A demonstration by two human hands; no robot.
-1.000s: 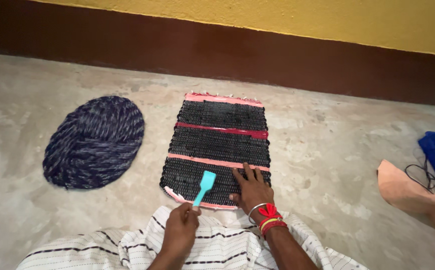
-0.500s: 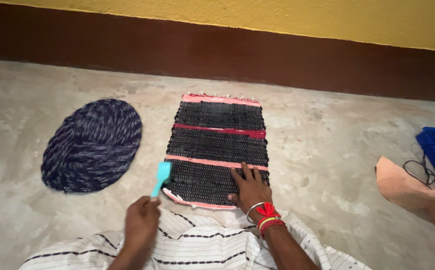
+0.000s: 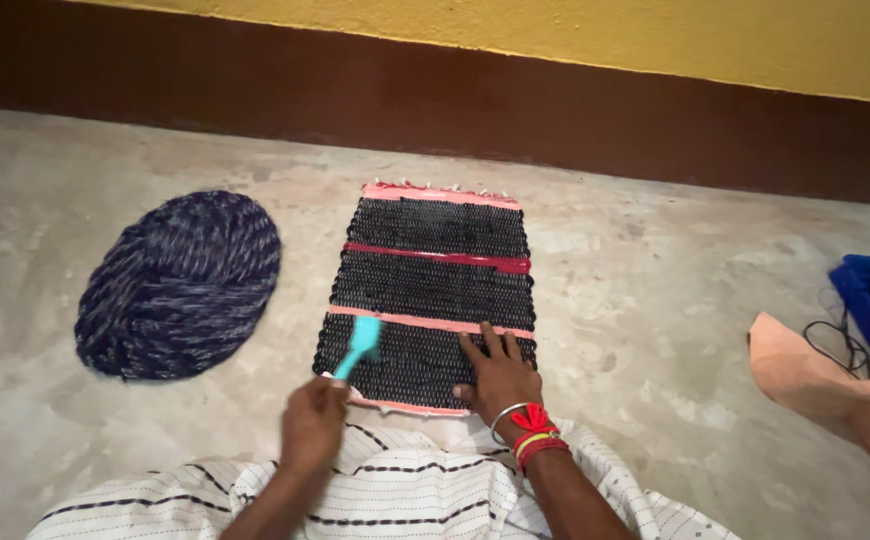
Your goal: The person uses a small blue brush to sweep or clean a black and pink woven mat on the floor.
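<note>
Just ahead of my left hand [image 3: 313, 424], which grips a turquoise brush [image 3: 359, 345], the brush head rests on the near left corner of a black woven mat [image 3: 433, 290] on the floor [image 3: 635, 330], while my right hand [image 3: 500, 378] lies flat, fingers spread, pressing the mat's near right edge.

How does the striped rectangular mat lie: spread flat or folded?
Spread flat: the mat shows all four edges on the floor, right hand pressing it.
</note>
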